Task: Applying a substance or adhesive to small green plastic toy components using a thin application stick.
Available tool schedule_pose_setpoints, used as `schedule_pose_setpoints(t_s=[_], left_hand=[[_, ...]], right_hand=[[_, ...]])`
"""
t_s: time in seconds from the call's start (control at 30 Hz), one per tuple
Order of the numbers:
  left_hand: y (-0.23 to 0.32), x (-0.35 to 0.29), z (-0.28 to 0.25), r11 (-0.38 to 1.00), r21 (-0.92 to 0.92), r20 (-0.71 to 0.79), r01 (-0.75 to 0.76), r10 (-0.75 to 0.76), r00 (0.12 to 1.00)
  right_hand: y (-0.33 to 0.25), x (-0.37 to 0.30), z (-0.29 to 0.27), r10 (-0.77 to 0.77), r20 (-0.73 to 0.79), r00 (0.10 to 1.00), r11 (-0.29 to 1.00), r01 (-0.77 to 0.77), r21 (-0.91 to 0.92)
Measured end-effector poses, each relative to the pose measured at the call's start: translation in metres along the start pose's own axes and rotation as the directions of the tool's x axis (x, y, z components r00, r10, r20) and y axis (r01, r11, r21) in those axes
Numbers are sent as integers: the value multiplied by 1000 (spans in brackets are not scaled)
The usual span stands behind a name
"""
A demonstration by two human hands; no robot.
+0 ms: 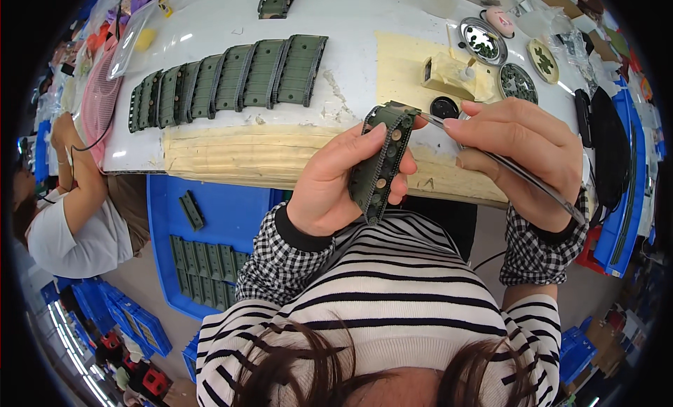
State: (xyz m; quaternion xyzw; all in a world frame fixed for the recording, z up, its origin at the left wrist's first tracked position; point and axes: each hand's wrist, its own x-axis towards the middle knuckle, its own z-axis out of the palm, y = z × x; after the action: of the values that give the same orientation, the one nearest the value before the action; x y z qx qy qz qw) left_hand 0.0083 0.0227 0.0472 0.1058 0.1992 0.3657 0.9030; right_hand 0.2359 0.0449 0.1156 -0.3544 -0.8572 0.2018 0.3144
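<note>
My left hand [326, 175] is wrapped round a long, dark green ribbed part [366, 174] with copper-coloured round spots along one face. It is held tilted above the table's front edge, its upper end leaning right. Between the fingers and thumb of my right hand [529, 144] is a pair of slim metal tweezers [522, 170]. Their tip reaches the upper end of the green part; whether anything is pinched in it is too small to tell.
Similar green parts [228, 77] stand in a row at the table's left. Dishes of small dark green pieces, including a metal dish [500, 55], lie far right beside a yellowish block [449, 75]. A blue crate [160, 249] holds more green parts. Another person [80, 225] sits at left.
</note>
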Motion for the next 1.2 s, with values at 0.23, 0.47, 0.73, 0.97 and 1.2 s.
schedule_pose_setpoints(t_s=[0.23, 0.47, 0.73, 0.97, 1.2], left_hand=[[2, 3, 2, 1000, 21, -1, 7, -7, 1000], [5, 5, 2, 987, 141, -17, -83, 86, 996], [-1, 15, 7, 539, 730, 113, -421, 512, 852], [-13, 15, 3, 544, 711, 111, -446, 540, 835], [-13, 14, 3, 549, 684, 124, -480, 561, 819]], right_hand=[[9, 2, 1, -69, 33, 997, 996, 67, 52], [15, 3, -4, -90, -11, 996, 996, 91, 20], [10, -2, 8, -84, -221, 972, 980, 121, 159], [9, 6, 40, -1, -270, 963, 945, 89, 316], [6, 7, 43, 37, -263, 964, 948, 49, 315]])
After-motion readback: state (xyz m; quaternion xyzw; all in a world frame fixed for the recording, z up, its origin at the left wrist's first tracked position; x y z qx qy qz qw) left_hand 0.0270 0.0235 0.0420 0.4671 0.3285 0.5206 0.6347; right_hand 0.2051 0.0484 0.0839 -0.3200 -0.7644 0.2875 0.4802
